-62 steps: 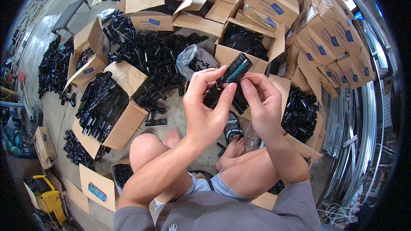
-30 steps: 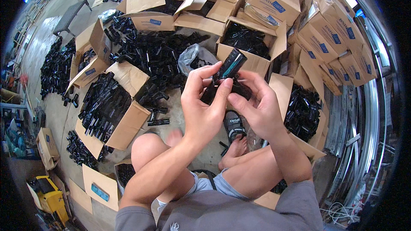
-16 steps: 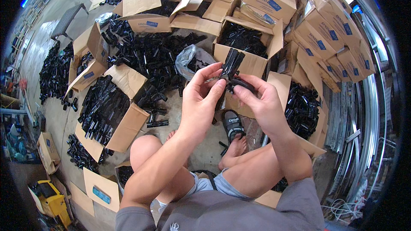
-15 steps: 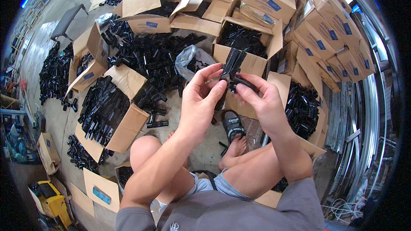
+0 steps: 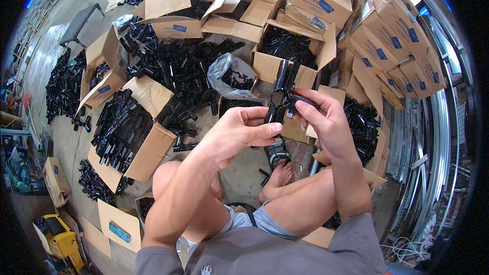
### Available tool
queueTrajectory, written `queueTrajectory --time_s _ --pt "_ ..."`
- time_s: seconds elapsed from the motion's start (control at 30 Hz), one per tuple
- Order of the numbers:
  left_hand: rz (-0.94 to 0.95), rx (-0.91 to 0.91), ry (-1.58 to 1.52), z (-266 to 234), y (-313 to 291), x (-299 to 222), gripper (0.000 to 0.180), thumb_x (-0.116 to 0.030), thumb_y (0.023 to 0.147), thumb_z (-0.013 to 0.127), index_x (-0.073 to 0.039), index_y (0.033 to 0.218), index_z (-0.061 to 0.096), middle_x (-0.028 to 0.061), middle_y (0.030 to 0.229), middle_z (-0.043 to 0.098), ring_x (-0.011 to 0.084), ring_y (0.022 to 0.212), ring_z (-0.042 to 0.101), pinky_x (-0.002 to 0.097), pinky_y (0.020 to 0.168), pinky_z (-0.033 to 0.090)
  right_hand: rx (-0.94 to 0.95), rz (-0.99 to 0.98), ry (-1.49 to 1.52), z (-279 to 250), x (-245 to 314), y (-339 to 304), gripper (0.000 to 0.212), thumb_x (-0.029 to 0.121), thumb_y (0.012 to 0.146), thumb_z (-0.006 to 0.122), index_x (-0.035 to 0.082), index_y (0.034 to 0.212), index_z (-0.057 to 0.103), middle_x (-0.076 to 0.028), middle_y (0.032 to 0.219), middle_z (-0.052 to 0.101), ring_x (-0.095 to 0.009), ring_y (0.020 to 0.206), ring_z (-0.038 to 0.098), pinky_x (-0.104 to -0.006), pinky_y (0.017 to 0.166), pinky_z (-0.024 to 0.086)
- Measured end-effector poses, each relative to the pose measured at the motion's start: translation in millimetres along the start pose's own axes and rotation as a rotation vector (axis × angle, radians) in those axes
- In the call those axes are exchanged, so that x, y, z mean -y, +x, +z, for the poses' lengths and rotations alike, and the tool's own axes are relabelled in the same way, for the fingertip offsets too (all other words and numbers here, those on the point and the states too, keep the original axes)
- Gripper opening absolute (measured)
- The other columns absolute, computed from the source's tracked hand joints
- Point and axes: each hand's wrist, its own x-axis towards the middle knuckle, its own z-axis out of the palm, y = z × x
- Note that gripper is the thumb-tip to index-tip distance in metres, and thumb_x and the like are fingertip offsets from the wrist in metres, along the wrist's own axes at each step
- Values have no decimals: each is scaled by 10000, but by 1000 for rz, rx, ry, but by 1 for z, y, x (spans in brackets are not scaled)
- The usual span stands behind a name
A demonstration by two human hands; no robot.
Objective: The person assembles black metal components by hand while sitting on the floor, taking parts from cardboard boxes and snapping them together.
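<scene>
Plastic parts (image 5: 178, 66) are lying piled at 11 o'clock among open boxes (image 5: 127, 137), a bag (image 5: 232, 74) sitting at 12, stacked boxes (image 5: 392, 35) at 2.

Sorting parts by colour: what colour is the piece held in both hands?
Black, seen clearly in the head view.

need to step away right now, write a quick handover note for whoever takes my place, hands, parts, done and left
Left hand: raised in front of the chest, thumb and fingers closed on the lower end of the black plastic part.
Right hand: grip on the same part from the right, fingers wrapped over its middle.
Parts: many more black plastic pieces lie in the open cardboard box just beyond the hands, in the clear plastic bag, and in a loose pile on the floor to the left.
Done: one part is up in both hands.
Left: it has not been set down; the piles and boxes remain full.
</scene>
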Motion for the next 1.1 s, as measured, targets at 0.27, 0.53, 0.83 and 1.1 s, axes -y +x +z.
queueTrajectory --time_s 0.27,0.53,0.83,1.1 --pt "-17 -42 7 -1 -2 -3 456 -184 819 848 -2 1201 678 35 1010 729 91 868 670 251 791 551 -19 -5 -62 5 2 -3 348 131 948 690 -42 1247 646 -33 944 703 -47 744 597 -205 643 481" --pt "-45 -114 71 -1 -6 -7 488 -191 791 870 27 1184 679 47 978 732 95 844 666 249 770 538 1 18 -83 7 2 -4 350 108 956 677 -52 1263 623 -38 932 698 -51 735 603 -205 612 476" --pt "111 -139 135 0 -7 -4 349 -125 817 836 13 1117 724 15 920 730 57 776 615 223 687 486 60 3 -12 10 -11 5 374 170 998 637 -39 1305 593 -60 1066 671 -100 910 652 -228 720 551" --pt "372 -749 1250 -39 -13 -35 367 -151 766 785 -45 1114 742 148 762 713 154 682 674 325 686 525 3 164 -396 0 -131 98 389 345 1013 567 17 1216 619 -147 1121 701 -218 947 694 -353 832 556"
